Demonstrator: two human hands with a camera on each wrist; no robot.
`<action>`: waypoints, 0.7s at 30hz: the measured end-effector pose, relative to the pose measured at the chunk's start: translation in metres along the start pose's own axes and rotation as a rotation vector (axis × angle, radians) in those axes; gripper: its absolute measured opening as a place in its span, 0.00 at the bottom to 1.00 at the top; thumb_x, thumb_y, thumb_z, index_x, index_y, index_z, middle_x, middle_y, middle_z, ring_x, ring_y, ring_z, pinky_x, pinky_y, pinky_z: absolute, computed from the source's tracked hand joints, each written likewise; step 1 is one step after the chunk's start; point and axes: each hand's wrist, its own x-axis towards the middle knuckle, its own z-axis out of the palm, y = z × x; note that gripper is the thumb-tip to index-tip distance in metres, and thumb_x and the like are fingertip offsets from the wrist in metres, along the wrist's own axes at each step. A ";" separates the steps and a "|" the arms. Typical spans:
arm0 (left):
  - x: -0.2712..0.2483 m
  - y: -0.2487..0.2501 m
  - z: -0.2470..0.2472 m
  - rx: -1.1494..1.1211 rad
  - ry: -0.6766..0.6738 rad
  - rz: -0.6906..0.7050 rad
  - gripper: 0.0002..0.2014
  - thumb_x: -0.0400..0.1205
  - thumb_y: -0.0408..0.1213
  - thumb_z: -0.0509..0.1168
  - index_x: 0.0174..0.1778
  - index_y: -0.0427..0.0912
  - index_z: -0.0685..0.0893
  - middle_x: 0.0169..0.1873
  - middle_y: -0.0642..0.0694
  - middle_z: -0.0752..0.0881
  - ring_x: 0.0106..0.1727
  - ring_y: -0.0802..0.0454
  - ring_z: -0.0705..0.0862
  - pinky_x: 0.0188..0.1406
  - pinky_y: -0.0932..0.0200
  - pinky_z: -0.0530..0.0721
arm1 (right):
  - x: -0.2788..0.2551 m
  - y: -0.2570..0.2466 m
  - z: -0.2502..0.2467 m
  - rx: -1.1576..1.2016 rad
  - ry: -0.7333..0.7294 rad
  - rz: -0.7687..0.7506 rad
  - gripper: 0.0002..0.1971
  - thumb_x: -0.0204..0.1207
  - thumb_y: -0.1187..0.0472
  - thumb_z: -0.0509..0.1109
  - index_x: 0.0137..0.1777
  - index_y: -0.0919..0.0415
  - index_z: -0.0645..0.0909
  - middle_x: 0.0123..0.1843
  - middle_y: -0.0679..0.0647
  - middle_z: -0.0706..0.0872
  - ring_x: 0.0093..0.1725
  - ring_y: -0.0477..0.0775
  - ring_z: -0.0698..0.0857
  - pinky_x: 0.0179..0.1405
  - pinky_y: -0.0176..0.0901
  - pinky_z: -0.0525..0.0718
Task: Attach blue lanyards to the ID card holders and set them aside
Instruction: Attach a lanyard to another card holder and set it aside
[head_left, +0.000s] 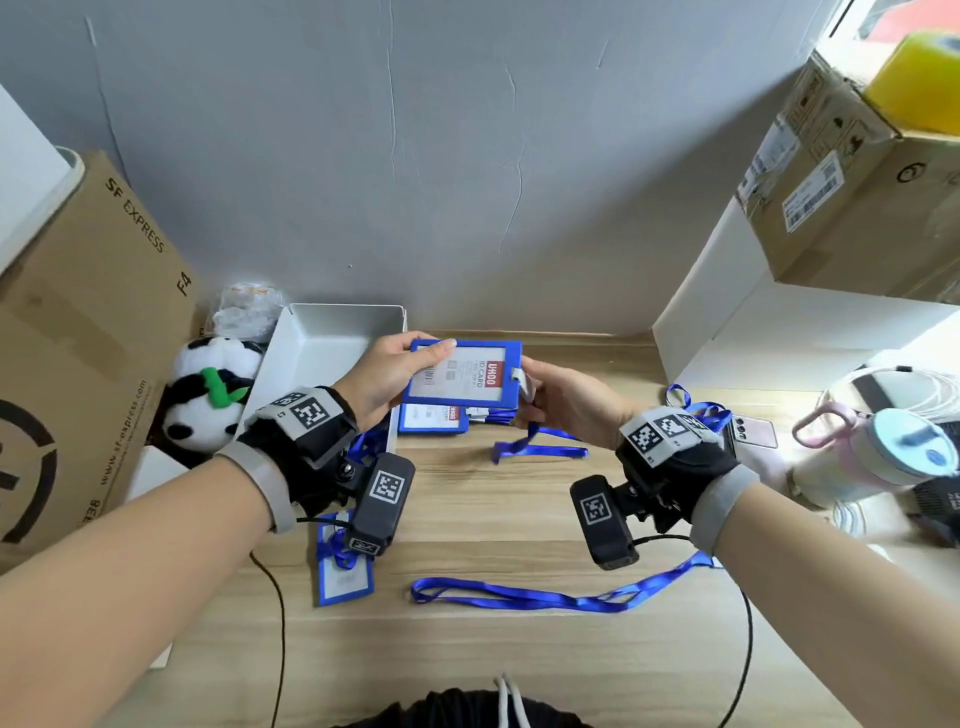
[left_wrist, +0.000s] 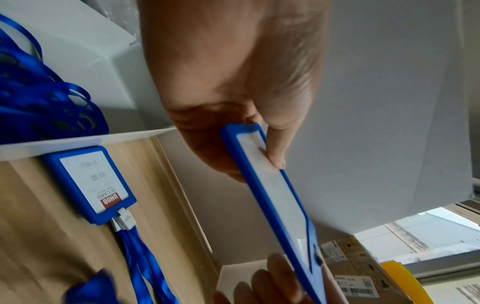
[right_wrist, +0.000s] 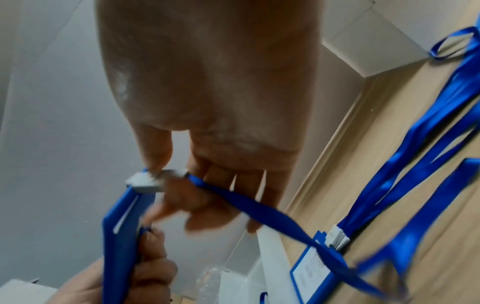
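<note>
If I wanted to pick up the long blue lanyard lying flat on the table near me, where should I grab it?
Pinch the loose lanyard at its open loop on the left end, coming straight down from above. It lies flat on the table, so a flat strap is hard to grip, but the loop probably leaves room for a finger.

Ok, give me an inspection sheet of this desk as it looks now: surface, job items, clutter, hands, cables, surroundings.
Surface: light wooden desk against a grey wall.
Job's things: blue ID card holder held up above the desk; its grey clip sits at the holder's edge with a blue lanyard trailing off; finished holders lie beneath; a loose lanyard lies near the front.
Clutter: white tray, panda plush, phone, bottle.
Hands: left hand grips the holder; right hand pinches the clip.
Cables: black wrist-camera leads cross the desk.
Surroundings: cardboard boxes left and right.
</note>
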 end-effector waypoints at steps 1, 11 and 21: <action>0.000 -0.002 -0.004 -0.004 0.023 -0.006 0.09 0.79 0.40 0.68 0.51 0.39 0.83 0.43 0.43 0.88 0.40 0.52 0.88 0.37 0.61 0.88 | -0.001 0.001 -0.001 0.003 0.041 -0.008 0.21 0.85 0.51 0.53 0.35 0.60 0.76 0.26 0.49 0.75 0.28 0.50 0.68 0.45 0.44 0.76; -0.014 -0.021 -0.016 0.267 -0.234 -0.198 0.11 0.77 0.27 0.69 0.54 0.39 0.82 0.44 0.42 0.88 0.36 0.57 0.88 0.32 0.66 0.85 | -0.001 0.004 0.001 -0.244 0.112 -0.095 0.25 0.84 0.64 0.59 0.23 0.54 0.79 0.23 0.54 0.66 0.26 0.51 0.68 0.35 0.38 0.72; -0.017 -0.021 0.016 0.234 -0.323 -0.105 0.02 0.78 0.36 0.69 0.40 0.43 0.85 0.33 0.53 0.87 0.35 0.59 0.85 0.40 0.67 0.82 | 0.005 -0.003 0.015 -0.411 0.110 -0.077 0.15 0.83 0.65 0.58 0.34 0.62 0.76 0.23 0.51 0.66 0.25 0.49 0.69 0.34 0.38 0.75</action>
